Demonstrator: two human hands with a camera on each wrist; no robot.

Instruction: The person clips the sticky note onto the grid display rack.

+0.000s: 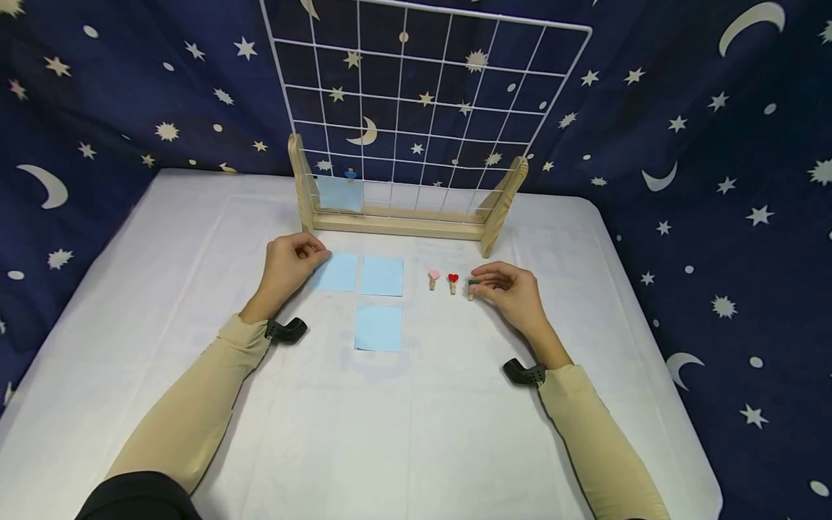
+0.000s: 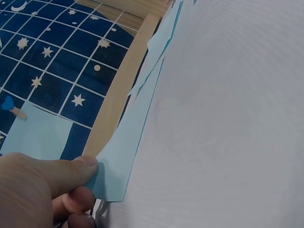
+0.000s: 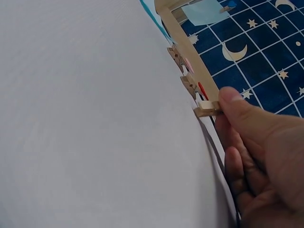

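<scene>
My left hand (image 1: 290, 266) pinches the edge of a light blue paper square (image 1: 339, 273) between thumb and fingers; the left wrist view shows the thumb (image 2: 78, 168) on that paper. At the right, my right hand (image 1: 510, 292) pinches a small wooden clothespin (image 1: 471, 295) with a dark green top; in the right wrist view this clothespin (image 3: 207, 108) sticks out from the fingertips. Beside it on the table lie a clothespin with a red heart (image 1: 453, 283) and one with a pink heart (image 1: 433, 279). Two more blue paper squares, one upper (image 1: 382, 276) and one lower (image 1: 378, 328), lie between the hands.
Behind the papers stands a white wire grid (image 1: 429, 135) in a wooden base (image 1: 396, 226). A blue paper (image 1: 339, 195) hangs at its lower left from a blue-heart clothespin (image 1: 351, 175). A white cloth covers the table (image 1: 416, 426); a dark star-patterned curtain (image 1: 682, 180) surrounds it.
</scene>
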